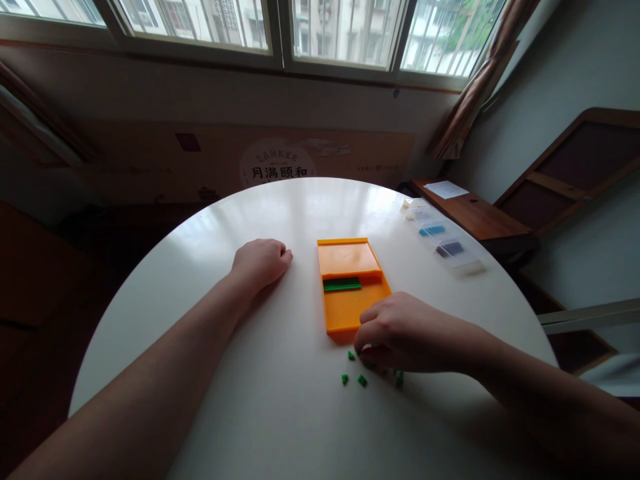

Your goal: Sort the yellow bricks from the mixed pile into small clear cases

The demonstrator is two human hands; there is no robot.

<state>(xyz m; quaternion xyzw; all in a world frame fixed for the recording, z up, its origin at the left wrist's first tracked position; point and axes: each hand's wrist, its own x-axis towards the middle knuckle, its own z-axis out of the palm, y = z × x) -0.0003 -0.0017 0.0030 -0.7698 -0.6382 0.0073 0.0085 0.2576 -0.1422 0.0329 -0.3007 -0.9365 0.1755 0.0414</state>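
Observation:
Beside the orange tray, my left hand [261, 261] rests on the white table as a closed fist, with nothing visible in it. The orange tray [345, 313] has a raised panel at its far end. A dark green strip of studded bricks [342, 285] lies inside, along the divider. At the tray's near right corner, my right hand [395, 330] reaches down with fingers curled and pinched on a small green brick, mostly hidden by the fingertips. Loose green bricks [362, 381] lie scattered under and around this hand, some partly covered by it.
Clear plastic compartments [453, 248] holding blue, dark and pale pieces lie toward the table's right edge. The round white table [280, 407] curves away at both sides. Beyond it stand a wooden bench [480, 217] with a paper [447, 190] and a printed box [330, 157] under the windows.

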